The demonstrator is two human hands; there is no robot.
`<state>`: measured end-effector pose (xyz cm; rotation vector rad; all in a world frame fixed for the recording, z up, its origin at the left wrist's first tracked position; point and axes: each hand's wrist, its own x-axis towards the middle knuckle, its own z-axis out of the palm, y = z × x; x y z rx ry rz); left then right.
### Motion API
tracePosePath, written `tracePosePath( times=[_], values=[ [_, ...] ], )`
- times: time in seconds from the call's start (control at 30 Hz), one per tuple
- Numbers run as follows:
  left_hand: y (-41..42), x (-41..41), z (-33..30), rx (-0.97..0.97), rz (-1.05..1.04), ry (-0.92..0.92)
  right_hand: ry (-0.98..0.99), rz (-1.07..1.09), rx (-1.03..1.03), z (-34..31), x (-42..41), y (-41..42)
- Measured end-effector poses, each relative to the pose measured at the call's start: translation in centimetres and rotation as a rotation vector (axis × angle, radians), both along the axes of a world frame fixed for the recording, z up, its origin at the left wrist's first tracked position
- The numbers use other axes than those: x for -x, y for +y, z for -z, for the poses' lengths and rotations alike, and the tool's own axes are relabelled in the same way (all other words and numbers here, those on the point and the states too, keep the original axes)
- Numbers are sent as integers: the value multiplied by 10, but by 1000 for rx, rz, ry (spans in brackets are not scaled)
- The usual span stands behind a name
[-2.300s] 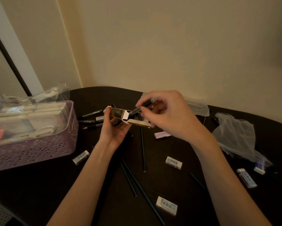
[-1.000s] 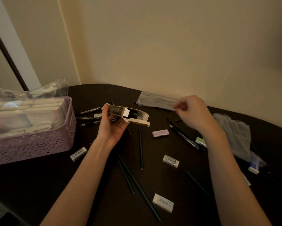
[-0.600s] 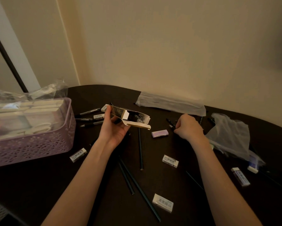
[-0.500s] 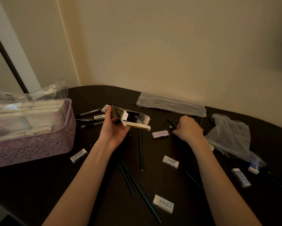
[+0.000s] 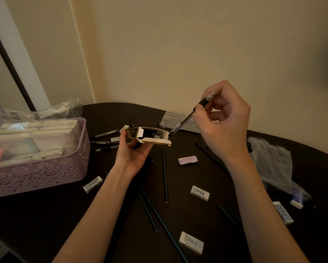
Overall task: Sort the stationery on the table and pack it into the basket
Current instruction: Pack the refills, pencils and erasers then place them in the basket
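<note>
My left hand (image 5: pixel 133 154) grips a small open cardboard pen box (image 5: pixel 148 136) above the dark table (image 5: pixel 121 114), its flap hanging open toward the right, with pen ends visible inside. My right hand (image 5: pixel 223 122) pinches a black pen (image 5: pixel 189 115), raised and tilted, its tip just beside the box's open mouth. The purple perforated basket (image 5: pixel 36 175) stands at the left, holding white boxes and a plastic bag. Loose black pens (image 5: pixel 106 132) lie between the basket and the box. Several dark pencils (image 5: pixel 165 173) and white erasers (image 5: pixel 199 192) are scattered on the table.
A purple eraser (image 5: pixel 187 160) lies right of the box. A flat plastic sleeve (image 5: pixel 178 121) lies at the table's back by the wall. A crumpled clear bag (image 5: pixel 273 164) sits at the right, with more erasers (image 5: pixel 283 212) near it.
My right hand went down to the table on the right, picked up a black pen, and has lifted it up toward the open box. My left hand has kept the box nearly still.
</note>
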<state>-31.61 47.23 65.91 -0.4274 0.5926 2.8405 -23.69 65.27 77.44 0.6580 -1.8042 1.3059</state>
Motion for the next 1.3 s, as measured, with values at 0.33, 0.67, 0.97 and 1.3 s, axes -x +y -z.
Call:
tracePosePath(
  times=[0.33, 0.67, 0.97, 1.3],
  values=[
    [-2, 2, 2, -13, -22, -1, 8, -108, -20, 15, 4, -14],
    [-6, 5, 3, 68, -13, 73, -233, -11, -527, 36, 22, -16],
    [-9, 4, 3, 93, -34, 96, -423, -92, -488, 25, 15, -12],
    [-11, 6, 7, 216, 6, 174, -339, 22, -618, 30, 22, -13]
  ],
)
